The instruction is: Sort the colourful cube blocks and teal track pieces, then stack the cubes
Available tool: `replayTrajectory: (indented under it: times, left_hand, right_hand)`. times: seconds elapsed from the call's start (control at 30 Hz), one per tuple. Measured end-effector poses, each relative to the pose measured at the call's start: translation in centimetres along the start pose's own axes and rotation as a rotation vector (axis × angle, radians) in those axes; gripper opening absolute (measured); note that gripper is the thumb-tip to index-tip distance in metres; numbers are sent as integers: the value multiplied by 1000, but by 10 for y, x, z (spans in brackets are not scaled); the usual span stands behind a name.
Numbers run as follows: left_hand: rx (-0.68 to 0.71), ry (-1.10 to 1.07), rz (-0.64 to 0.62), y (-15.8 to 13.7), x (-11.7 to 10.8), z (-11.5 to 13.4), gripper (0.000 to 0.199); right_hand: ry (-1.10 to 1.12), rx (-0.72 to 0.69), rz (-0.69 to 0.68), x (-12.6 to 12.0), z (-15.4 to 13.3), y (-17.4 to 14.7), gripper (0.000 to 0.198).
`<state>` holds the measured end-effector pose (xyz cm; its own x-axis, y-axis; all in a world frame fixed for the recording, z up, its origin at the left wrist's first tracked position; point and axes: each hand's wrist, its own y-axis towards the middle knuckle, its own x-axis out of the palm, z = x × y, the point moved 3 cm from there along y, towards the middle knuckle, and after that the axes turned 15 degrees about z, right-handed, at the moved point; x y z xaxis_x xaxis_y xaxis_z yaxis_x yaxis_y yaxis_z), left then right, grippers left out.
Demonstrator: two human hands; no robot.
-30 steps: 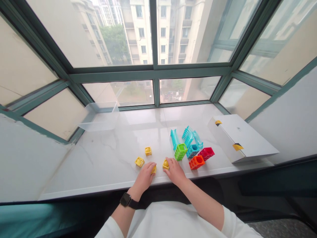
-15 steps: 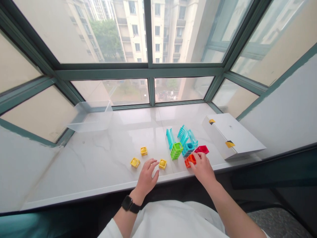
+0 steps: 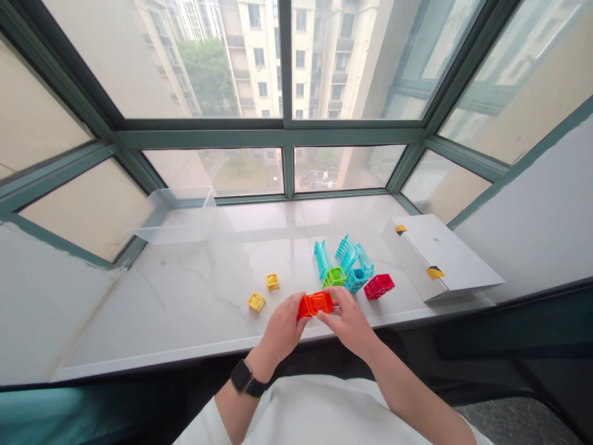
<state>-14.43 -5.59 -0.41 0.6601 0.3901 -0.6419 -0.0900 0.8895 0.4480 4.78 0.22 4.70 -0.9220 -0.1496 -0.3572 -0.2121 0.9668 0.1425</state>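
Between my two hands is an orange plastic toy block [image 3: 315,303], lying sideways above the sill's front part. My left hand [image 3: 285,324] is closed on its left end, and my right hand [image 3: 348,318] grips its right end. Just behind my right hand stands a green block [image 3: 334,276], partly covered by it. A blue block [image 3: 356,280] and a red block [image 3: 379,286] sit to the right. Left of my left hand lie a small yellow cube piece [image 3: 256,302] and another yellow piece [image 3: 273,282]. The third yellow piece is not visible.
Clear turquoise track pieces [image 3: 321,259] lie behind the blocks. A white box [image 3: 456,253] with yellow-black tabs stands at the right. A transparent bin [image 3: 178,225] sits at the back left. Window frames close off the back of the white sill [image 3: 185,296].
My right hand has lifted the orange block and carried it left to my left hand, which has closed on it. The yellow piece nearest my left hand has gone out of sight.
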Motion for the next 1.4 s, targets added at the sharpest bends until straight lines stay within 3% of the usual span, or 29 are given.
replayTrajectory:
  times: [0.13,0.2,0.3,0.4,0.6,0.77,0.87,1.0,1.1,1.27,1.4]
  left_hand:
    - [-191,256,57,13,-20,-50,50]
    - [-278,392,23,22,-25,-65,53]
    - [-355,546,-109,36,-20,-70,50]
    - [-370,608,-207,49,-7,-68,38]
    - [-361,604,-248,60,5,-69,30]
    - [-349,580,-263,50,-7,-71,25]
    - [-340,519,-184,39,-23,-76,25]
    - [-414,494,14,28,-54,-107,27]
    - [-464,529,75,29,-68,-140,26]
    - [-442,506,53,44,-56,-172,24]
    - [-401,452,32,50,-38,-173,28]
  right_hand:
    - [17,-54,71,59,21,25,40]
    - [-96,-77,104,82,35,41,38]
    - [-409,-76,39,110,58,63,40]
    - [-678,-22,-52,126,77,78,37]
    - [-784,13,-85,137,88,89,33]
    - [-818,29,-90,139,87,90,42]
    - [-820,10,-71,133,81,86,53]
    - [-729,-151,-51,122,68,71,47]
    - [-641,-235,-85,116,61,54,34]
    - [-406,-372,-54,92,33,26,33]
    - [-327,-543,186,43,-2,23,28]
